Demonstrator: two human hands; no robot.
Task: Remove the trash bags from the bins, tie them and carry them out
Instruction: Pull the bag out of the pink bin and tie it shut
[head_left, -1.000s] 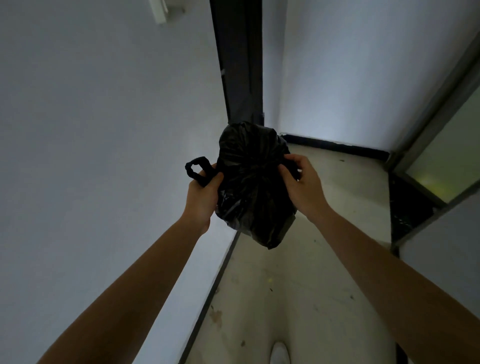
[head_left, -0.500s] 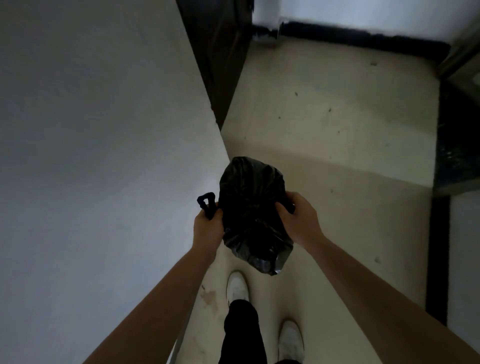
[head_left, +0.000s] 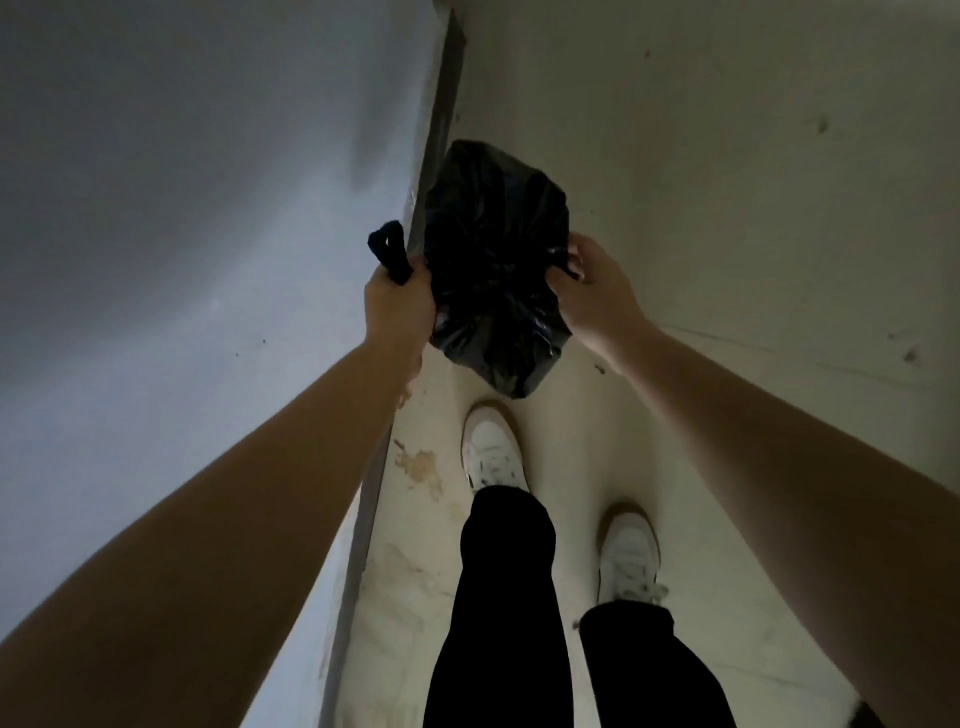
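Looking straight down in a dim hallway here. Holding a black trash bag (head_left: 493, 260) up in the air with both hands, off the floor (head_left: 727, 182), just far of the feet and right next to the wall (head_left: 182, 208) on the left. Gripping one twisted handle loop (head_left: 388, 252) in the left hand (head_left: 397, 306), fist clenched tight round it, loop end poking out of the top of the fist. Pinching the other handle on the bag's right side with the right hand (head_left: 597, 291), fingers curled in on the plastic. Top of the bag bunched up between the two hands, bottom corner dangling toward the near side. Can't tell if there's a proper knot in it, too dark.

Down below: left shoe (head_left: 491, 452) in white, forward and just under the bag, right shoe (head_left: 628, 551) nearer and further right, plus black trousers (head_left: 498, 597). Dark baseboard (head_left: 441, 104) along the foot of the wall, running far to near. Brownish stain (head_left: 421, 467) on the floor just left of the forward shoe, and a few small dark specks further right.
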